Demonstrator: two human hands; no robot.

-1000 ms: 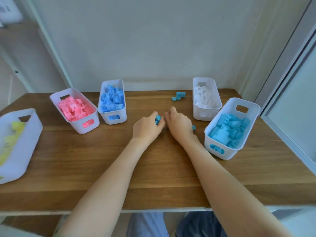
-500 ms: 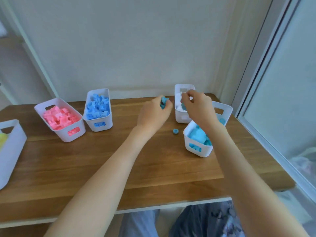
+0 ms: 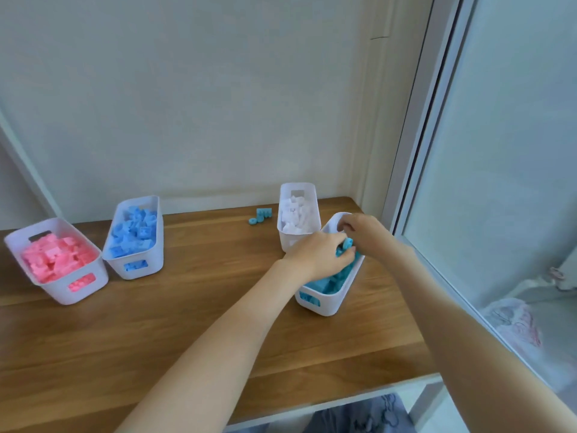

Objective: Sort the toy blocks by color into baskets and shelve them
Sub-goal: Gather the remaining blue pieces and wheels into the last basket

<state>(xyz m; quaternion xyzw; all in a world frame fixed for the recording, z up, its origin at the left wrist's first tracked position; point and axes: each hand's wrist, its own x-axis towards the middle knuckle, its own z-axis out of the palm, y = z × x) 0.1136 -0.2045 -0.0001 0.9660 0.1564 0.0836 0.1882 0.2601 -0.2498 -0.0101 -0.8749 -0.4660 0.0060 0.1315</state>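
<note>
I count four white baskets on the wooden table (image 3: 187, 307), each holding one colour. The pink basket (image 3: 59, 290) sits at the left edge, heaped with pink blocks (image 3: 56, 257). Just beside it on the right, the blue basket (image 3: 153, 260) is full of blue blocks (image 3: 134, 232). In the back right corner the white basket (image 3: 285, 242) carries white blocks (image 3: 295, 215). In front of it, along the right edge, stands the teal basket (image 3: 331, 306), angled with its far end against the white basket's near corner; I can't tell whether the two touch. It holds teal blocks (image 3: 327, 282), partly hidden by my hands.

One small cluster of loose teal pieces (image 3: 260, 215) lies near the back edge, just left of the white basket. It is too blurred to count.

Both hands are over the teal basket. My left hand (image 3: 321, 254) reaches in from the near edge, forearm running diagonally, palm down, fingers curled around a clump of teal blocks, with a round teal piece (image 3: 348, 243) at its fingertips. My right hand (image 3: 363, 228) comes in over the right edge and hangs above the basket's far rim with its fingers bent downward. I can't tell whether it has hold of anything.
</note>
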